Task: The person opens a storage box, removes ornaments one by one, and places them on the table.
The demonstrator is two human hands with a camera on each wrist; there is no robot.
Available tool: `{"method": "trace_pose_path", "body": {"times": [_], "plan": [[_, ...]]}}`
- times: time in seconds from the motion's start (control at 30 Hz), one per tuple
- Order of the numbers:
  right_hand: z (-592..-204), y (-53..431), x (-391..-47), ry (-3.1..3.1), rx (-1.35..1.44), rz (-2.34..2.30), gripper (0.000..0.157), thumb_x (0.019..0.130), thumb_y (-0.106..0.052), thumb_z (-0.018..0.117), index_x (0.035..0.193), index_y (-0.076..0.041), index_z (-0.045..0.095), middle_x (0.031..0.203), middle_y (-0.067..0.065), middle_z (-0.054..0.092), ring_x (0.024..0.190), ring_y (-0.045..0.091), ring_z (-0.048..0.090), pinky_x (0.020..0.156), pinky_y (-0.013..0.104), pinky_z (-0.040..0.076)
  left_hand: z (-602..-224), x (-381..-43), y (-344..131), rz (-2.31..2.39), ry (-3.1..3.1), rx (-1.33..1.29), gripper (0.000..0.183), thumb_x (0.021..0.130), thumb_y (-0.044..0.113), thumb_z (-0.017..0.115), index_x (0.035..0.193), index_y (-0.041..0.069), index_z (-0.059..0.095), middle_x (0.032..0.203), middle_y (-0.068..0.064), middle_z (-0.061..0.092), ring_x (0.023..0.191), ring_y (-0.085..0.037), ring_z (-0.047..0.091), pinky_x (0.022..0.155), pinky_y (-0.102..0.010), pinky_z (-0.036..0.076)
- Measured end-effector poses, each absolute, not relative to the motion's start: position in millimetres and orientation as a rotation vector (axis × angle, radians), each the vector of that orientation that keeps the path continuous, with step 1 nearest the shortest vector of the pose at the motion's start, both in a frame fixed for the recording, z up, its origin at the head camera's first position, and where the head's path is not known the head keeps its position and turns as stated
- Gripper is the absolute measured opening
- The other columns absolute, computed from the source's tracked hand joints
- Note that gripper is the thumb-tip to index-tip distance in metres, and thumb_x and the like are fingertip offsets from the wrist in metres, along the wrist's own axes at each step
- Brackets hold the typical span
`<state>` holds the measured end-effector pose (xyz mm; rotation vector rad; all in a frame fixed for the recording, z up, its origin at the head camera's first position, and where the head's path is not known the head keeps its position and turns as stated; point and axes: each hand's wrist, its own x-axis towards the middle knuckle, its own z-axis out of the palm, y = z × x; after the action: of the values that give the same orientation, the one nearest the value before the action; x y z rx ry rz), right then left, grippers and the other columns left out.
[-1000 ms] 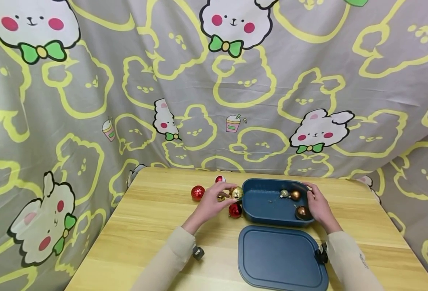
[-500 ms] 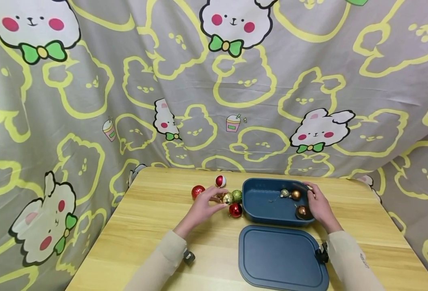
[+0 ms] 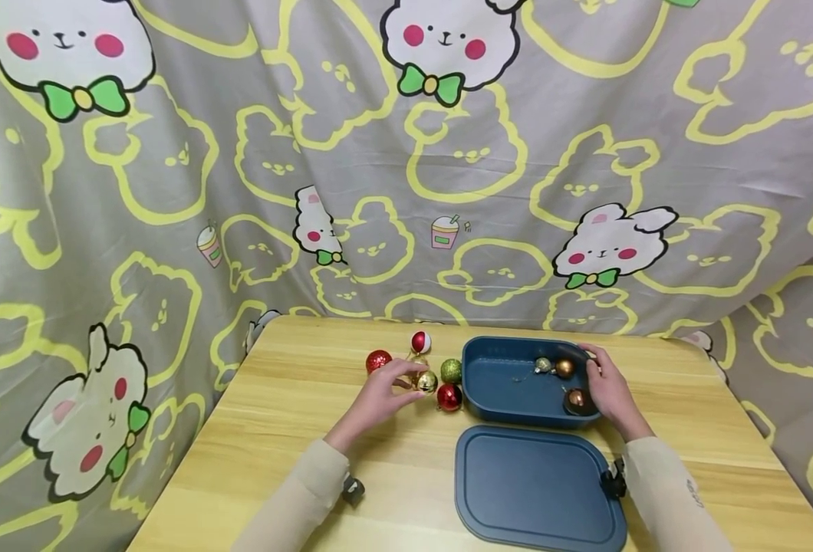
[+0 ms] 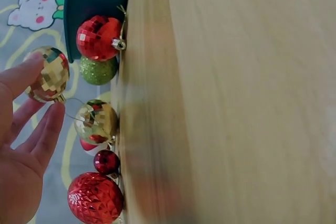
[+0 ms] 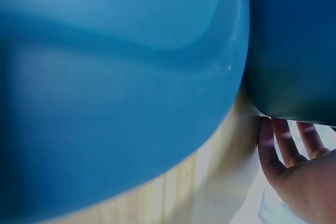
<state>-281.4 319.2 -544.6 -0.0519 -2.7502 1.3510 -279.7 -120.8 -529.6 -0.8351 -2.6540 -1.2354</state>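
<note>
My left hand pinches a shiny gold Christmas bauble between thumb and fingers, seen raised in the left wrist view with a thread hanging from it. Close by on the table lie a red mirrored bauble, a green glitter bauble, a red textured bauble, a second gold bauble and a small dark red one. My right hand grips the right end of the blue box. Inside the box lie a small pale bauble, a copper bauble and a brown bauble.
A flat blue lid lies on the wooden table in front of the box. Behind the other baubles is a red and white bauble. A patterned curtain hangs at the table's back edge.
My left hand has drawn leftward and slightly nearer, away from the box's left rim, carrying the gold bauble. This uncovers the green bauble. The right hand keeps its place on the box.
</note>
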Motion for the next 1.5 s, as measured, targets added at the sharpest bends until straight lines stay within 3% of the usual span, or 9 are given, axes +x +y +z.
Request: {"method": "trace_pose_path", "body": {"times": [0.27,0.6,0.77,1.5], "plan": [[-544.3,318.0,-282.9,-2.743,-0.049,1.350,0.049,0.114,-0.024,0.022,0.159,-0.006,0.033,0.147,0.039,0.042,0.132,0.056,0.043,0.104,0.068,0.038,-531.7,-279.9,-122.2,-1.223,-2.682,-0.823,0.048,0.086,0.013,0.084,0.132,0.012,0.069,0.124,-0.006,0.071,0.109,-0.022,0.068,0.093,-0.035,0.061],[-544.3,318.6,-283.6,-2.746,-0.047,1.358,0.050,0.114,-0.025,0.021,0.159,-0.006,0.032,0.147,0.039,0.041,0.132,0.056,0.042,0.104,0.067,0.038,-534.5,-277.9,-123.0,-1.153,-2.781,-0.753,0.047,0.088,0.025,0.083,0.132,0.018,0.069,0.125,0.001,0.071,0.113,-0.019,0.067,0.094,-0.034,0.060],[-544.4,318.1,-282.6,-2.744,-0.048,1.357,0.049,0.114,-0.024,0.021,0.159,-0.006,0.032,0.146,0.039,0.042,0.130,0.056,0.043,0.103,0.067,0.038,-536.7,-276.0,-123.4,-1.110,-2.796,-0.756,0.048,0.089,0.027,0.082,0.134,0.016,0.068,0.127,0.000,0.071,0.114,-0.021,0.067,0.097,-0.039,0.059],[-544.3,320.1,-282.4,-2.756,-0.060,1.372,0.051,0.115,-0.027,0.020,0.160,-0.006,0.031,0.146,0.037,0.042,0.126,0.054,0.047,0.100,0.064,0.041,-538.9,-276.6,-114.0,-1.098,-2.830,-0.747,0.046,0.089,0.024,0.082,0.133,0.015,0.069,0.130,-0.001,0.071,0.115,-0.022,0.069,0.102,-0.042,0.056]]}}
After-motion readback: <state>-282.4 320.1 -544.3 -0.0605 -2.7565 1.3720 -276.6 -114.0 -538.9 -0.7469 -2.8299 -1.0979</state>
